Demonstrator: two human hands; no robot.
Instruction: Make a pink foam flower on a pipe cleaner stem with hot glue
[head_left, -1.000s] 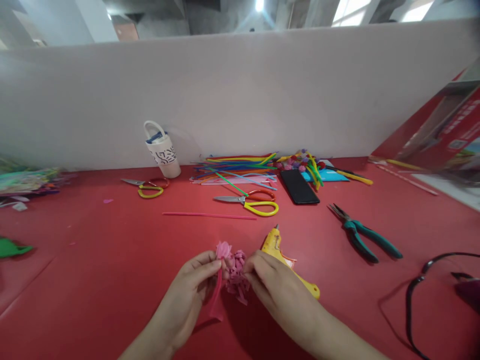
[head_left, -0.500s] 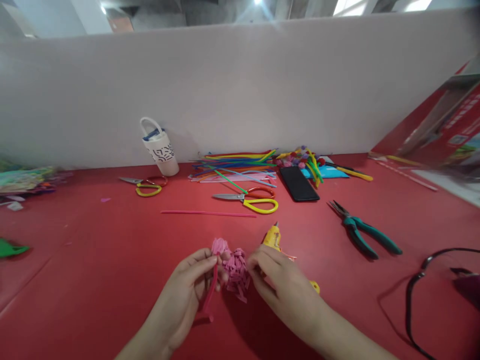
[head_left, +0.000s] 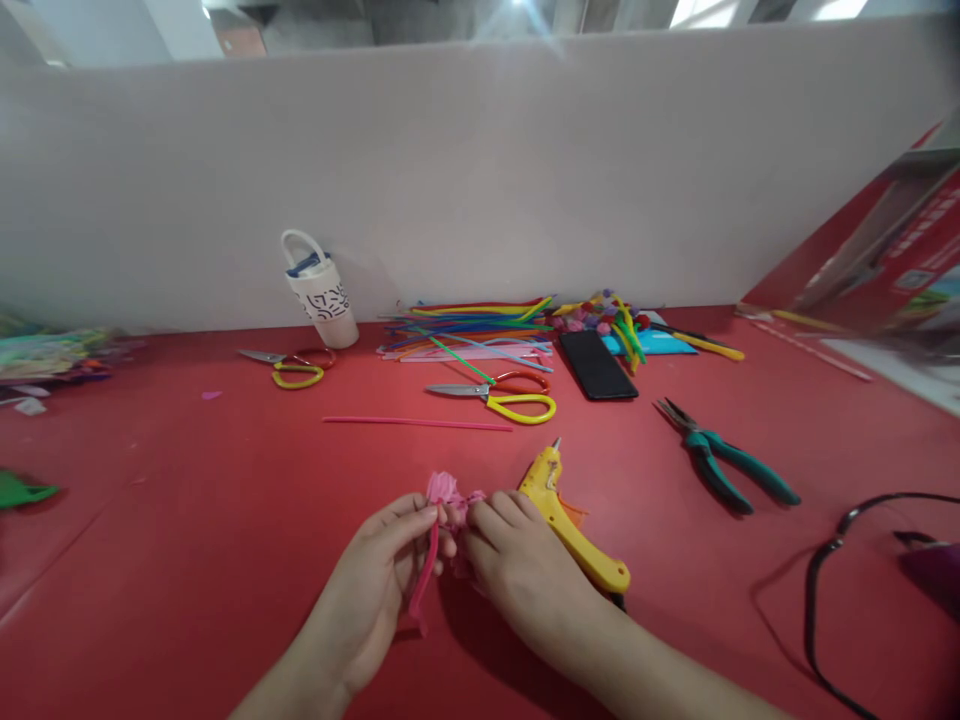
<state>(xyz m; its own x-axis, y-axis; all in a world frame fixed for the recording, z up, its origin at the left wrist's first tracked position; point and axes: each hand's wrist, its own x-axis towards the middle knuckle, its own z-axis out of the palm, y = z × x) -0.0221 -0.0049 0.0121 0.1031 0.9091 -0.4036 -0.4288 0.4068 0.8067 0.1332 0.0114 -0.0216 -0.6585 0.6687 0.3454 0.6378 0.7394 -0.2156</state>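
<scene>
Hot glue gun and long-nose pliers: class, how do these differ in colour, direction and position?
The hot glue gun is mostly yellow; the long-nose pliers have teal handles. The glue gun points away and slightly right, the pliers away and left. The glue gun lies beside the right hand, the pliers farther right. Both rest on the red tabletop.

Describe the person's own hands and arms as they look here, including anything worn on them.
The left hand and right hand are ungloved, and no ring shows on the fingers in view. Both forearms are bare as far as the picture shows: no sleeve, watch or bracelet. No markings can be made out.
</scene>
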